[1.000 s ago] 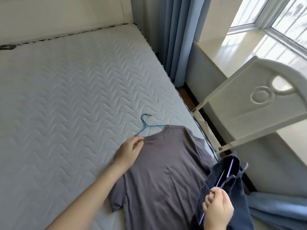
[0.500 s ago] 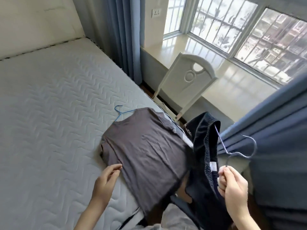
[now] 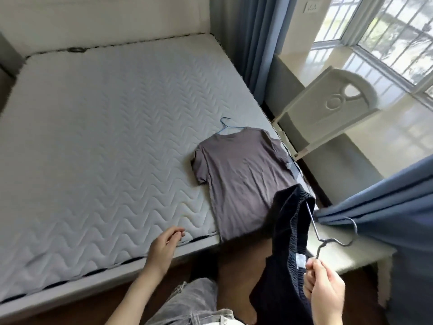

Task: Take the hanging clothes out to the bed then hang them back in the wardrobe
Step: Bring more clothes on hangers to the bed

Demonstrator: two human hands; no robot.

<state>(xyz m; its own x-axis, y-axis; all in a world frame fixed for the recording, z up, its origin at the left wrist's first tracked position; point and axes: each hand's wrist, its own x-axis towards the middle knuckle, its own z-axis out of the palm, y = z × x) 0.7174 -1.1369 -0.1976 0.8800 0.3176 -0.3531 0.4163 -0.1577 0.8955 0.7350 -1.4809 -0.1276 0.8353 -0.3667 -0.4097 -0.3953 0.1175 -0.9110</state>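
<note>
At lower right, the right hand [image 3: 324, 286] pinches a grey wire hanger [image 3: 315, 227] carrying a dark garment [image 3: 287, 233]; the left hand [image 3: 164, 246] hovers loosely curled and empty over the mattress [image 3: 93, 148] edge. Beyond lies the grey T-shirt [image 3: 241, 174] on its blue hanger [image 3: 225, 125], hem overhanging the edge. Risk: the slack garment may slide off the tilted hanger, or the shirt be dragged floorward.

No writing could be read anywhere. The small white tag [image 3: 300, 258] inside the waistband of the dark shorts [image 3: 287, 221] was too blurred to make out.
</note>
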